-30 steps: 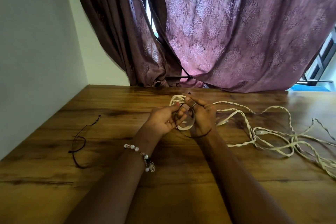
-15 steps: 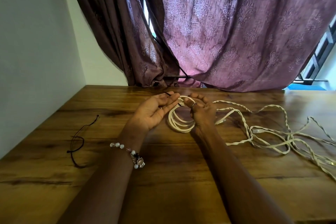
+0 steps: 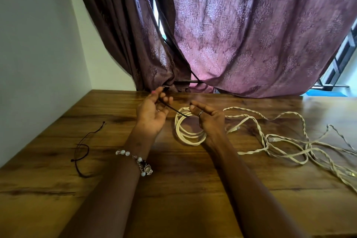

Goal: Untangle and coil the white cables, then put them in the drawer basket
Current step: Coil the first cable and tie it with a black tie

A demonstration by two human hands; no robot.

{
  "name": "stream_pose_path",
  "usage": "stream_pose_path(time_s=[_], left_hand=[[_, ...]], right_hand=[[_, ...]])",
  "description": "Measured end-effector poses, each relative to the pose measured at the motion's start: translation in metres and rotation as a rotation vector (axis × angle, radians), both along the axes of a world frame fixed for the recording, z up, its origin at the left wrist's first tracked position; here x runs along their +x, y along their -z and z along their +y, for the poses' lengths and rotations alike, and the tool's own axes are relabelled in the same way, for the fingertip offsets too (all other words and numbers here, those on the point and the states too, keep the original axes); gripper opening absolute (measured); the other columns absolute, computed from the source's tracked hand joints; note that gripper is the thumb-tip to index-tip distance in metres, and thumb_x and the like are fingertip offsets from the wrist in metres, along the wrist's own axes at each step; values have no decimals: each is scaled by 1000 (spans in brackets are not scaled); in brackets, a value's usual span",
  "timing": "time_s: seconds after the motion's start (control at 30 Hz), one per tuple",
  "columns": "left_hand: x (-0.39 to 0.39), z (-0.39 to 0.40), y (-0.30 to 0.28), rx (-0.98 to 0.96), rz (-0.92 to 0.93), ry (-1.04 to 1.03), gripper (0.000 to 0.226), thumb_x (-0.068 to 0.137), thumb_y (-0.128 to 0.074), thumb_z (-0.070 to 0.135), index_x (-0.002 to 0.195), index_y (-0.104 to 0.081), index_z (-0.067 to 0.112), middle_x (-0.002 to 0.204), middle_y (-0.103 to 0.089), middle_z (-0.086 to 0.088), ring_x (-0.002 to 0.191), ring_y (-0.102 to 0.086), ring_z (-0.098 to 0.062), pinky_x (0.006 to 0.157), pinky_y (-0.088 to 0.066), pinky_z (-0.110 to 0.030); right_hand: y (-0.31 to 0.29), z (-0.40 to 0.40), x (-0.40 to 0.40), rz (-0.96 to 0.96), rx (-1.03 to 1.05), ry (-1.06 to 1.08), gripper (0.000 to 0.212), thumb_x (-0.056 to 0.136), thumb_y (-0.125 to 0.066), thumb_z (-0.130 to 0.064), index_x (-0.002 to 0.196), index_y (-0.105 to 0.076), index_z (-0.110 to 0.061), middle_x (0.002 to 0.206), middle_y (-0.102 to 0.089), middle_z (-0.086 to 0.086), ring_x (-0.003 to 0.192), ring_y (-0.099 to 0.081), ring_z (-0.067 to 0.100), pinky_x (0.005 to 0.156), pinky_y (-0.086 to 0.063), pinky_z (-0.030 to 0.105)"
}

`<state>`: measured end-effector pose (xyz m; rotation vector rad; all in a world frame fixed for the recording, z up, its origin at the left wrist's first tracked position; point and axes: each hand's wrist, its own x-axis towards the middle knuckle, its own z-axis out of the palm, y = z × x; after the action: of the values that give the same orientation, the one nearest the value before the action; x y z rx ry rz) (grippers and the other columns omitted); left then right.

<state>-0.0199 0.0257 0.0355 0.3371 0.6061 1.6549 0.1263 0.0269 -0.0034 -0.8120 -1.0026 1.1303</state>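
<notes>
The person is working at a wooden tabletop (image 3: 173, 189) with both bare hands raised a little above it. The left hand (image 3: 152, 112) is turning its palm up, and its thumb and fingers are pinching one end of a thin black tie (image 3: 173, 109), which is running tight down to the right. The other end of this tie is reaching the right hand (image 3: 207, 117), near the top of the coiled white cable (image 3: 190, 133). The right hand is holding the coil from the right side; its forefinger and thumb are coming together at the tie, but I cannot tell if they are really pinching it. A ring is showing on one finger of this hand. The coil is a few round loops, lying partly on the tabletop just between the two wrists. To the right of it, the loose white cables (image 3: 289, 141) are lying spread and twisted together over the tabletop, going out to the right edge of the view. A second black tie (image 3: 85, 147) is lying alone on the left part of the tabletop, well apart from the hands. A beaded bracelet (image 3: 135, 160) is hanging on the left wrist. Behind the tabletop, a purple patterned curtain (image 3: 251, 35) is hanging down, and a white wall (image 3: 38, 44) is standing at the left.
</notes>
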Motion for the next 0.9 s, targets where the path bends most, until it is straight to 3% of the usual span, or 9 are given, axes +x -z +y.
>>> stream_pose_path(time_s=[0.07, 0.17, 0.37, 0.47, 0.6, 0.73, 0.83, 0.9], left_hand=[[-3, 1, -2, -19, 3, -53, 17, 97, -46, 10, 89, -61, 10, 59, -48, -2, 46, -43, -9, 47, -50, -21], [-6, 3, -4, -77, 26, -100, 14, 95, -49, 12, 84, -58, 11, 49, -47, 0, 33, -37, -8, 40, -41, -15], [-19, 8, 1, -101, 39, -124, 18, 91, -49, 8, 75, -57, 7, 53, -52, -1, 39, -41, -9, 37, -37, -14], [-18, 11, 7, -74, 238, -64, 23, 96, -48, 22, 79, -58, 11, 40, -40, 7, 28, -26, -4, 30, -20, -13], [-5, 4, 7, -21, 618, -28, 15, 93, -55, 22, 91, -65, 11, 45, -36, 4, 30, -27, -3, 31, -14, -11], [12, -9, 3, -12, 959, 25, 16, 87, -56, 15, 76, -66, 8, 45, -45, 4, 32, -30, -5, 34, -17, -14], [19, -13, 6, -16, 1027, -28, 18, 85, -58, 13, 71, -67, 5, 34, -45, 10, 29, -37, -2, 32, -22, -11], [21, -13, 8, 3, 1033, -34, 17, 85, -62, 14, 73, -69, 3, 33, -47, 10, 28, -38, 1, 31, -25, -10]], right_hand=[[2, 2, 1, -24, 16, -16, 19, 78, -70, 4, 96, -73, -3, 78, -74, 5, 62, -64, 5, 65, -52, 20], [1, 1, -1, -61, 38, -12, 18, 76, -71, 4, 88, -73, -9, 72, -73, -2, 59, -62, 2, 56, -47, 14], [3, 3, 1, -33, 39, -61, 17, 76, -71, 5, 85, -73, -9, 73, -73, 0, 59, -63, 5, 56, -49, 15], [5, 5, 2, -18, 49, -85, 20, 74, -73, 4, 81, -75, -14, 79, -74, 4, 72, -67, 13, 69, -54, 22], [5, 7, 6, -12, 57, -76, 18, 73, -74, 3, 82, -75, -13, 87, -74, 11, 82, -67, 21, 77, -55, 30], [5, 7, 11, -34, 45, -44, 18, 74, -74, 0, 85, -75, -15, 94, -74, 15, 84, -66, 21, 62, -50, 22], [4, 7, 12, -53, 58, -38, 18, 78, -70, 2, 87, -74, -13, 94, -74, 14, 82, -67, 16, 57, -47, 15], [3, 5, 11, -33, 68, -55, 16, 81, -66, 5, 90, -71, -8, 90, -74, 11, 70, -66, 8, 54, -46, 12]])
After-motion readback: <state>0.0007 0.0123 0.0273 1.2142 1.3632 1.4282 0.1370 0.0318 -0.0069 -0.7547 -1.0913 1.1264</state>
